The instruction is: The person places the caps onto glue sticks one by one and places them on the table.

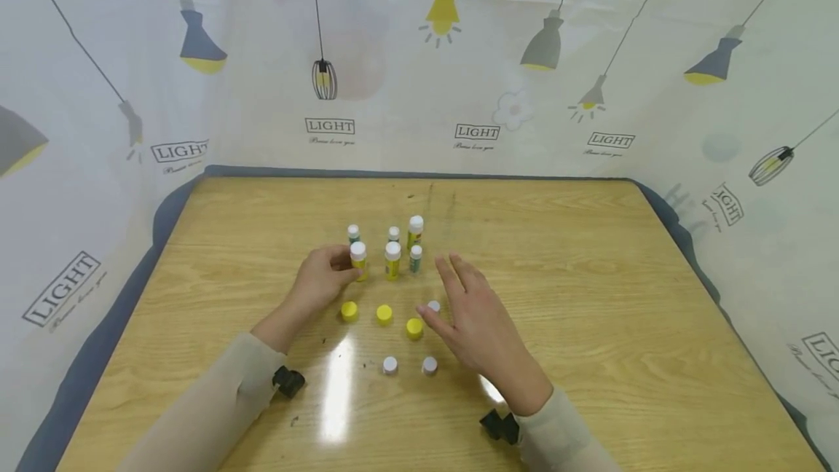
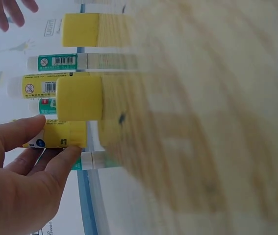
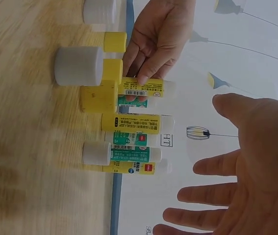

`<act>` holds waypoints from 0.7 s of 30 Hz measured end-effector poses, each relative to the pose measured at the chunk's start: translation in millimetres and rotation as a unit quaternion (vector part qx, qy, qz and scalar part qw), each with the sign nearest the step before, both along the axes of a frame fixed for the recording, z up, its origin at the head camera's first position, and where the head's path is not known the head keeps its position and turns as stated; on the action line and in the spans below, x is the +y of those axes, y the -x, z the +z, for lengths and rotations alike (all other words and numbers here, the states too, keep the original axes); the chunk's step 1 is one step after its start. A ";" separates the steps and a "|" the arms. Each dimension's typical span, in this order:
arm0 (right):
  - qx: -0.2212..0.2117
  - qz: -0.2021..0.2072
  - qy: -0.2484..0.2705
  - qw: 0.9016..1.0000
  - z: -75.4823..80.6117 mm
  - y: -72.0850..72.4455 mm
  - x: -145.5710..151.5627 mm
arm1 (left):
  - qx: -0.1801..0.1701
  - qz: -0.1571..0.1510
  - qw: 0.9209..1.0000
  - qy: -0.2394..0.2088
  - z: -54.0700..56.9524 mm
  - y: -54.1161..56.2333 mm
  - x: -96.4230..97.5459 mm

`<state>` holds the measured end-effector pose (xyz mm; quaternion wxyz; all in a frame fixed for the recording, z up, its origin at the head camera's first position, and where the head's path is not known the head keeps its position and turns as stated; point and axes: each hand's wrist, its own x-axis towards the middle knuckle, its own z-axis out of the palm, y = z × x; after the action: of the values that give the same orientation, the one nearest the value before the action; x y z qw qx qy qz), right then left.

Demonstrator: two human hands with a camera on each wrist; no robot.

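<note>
My left hand [image 1: 319, 281] grips a yellow glue stick [image 1: 358, 262] with a white top, thumb on one side and fingers on the other. It stands upright at the left of a small group. Beside it is another yellow glue stick [image 1: 392, 262], with a small green glue stick [image 1: 416, 259] to its right. Behind are a taller yellow glue stick [image 1: 416, 233] and two green ones, partly hidden. My right hand [image 1: 473, 319] hovers right of the group, fingers spread and holding nothing. In the right wrist view, the left fingers [image 3: 151, 68] pinch the yellow stick's body.
Nearer me on the wooden table [image 1: 590, 297] lie loose yellow caps [image 1: 384, 314] in a rough row. White caps [image 1: 390, 365] sit closer still, one [image 1: 434, 307] beside the right thumb. A lamp-print curtain [image 1: 393, 57] walls the table's back and sides.
</note>
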<state>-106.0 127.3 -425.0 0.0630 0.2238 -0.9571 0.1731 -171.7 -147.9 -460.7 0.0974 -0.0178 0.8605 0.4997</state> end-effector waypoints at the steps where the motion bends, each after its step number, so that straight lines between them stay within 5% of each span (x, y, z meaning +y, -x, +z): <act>1: -0.002 0.001 -0.001 1.000 0.0 0.1 -0.1 | 0.001 0.001 1.000 -0.001 0.2 -0.8 -0.3; 14: 0.001 0.055 -0.011 0.998 -2.1 6.8 -5.5 | 0.010 0.003 0.999 -0.040 5.8 -12.8 -10.5; 21: -0.005 0.085 -0.029 0.996 -6.2 9.5 -13.1 | 0.024 0.017 0.999 -0.023 12.3 -20.7 -11.0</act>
<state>-115.5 114.2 -431.2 0.0363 0.3052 -0.9396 0.1507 -151.0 -158.9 -448.4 0.0685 -0.0179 0.8503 0.5215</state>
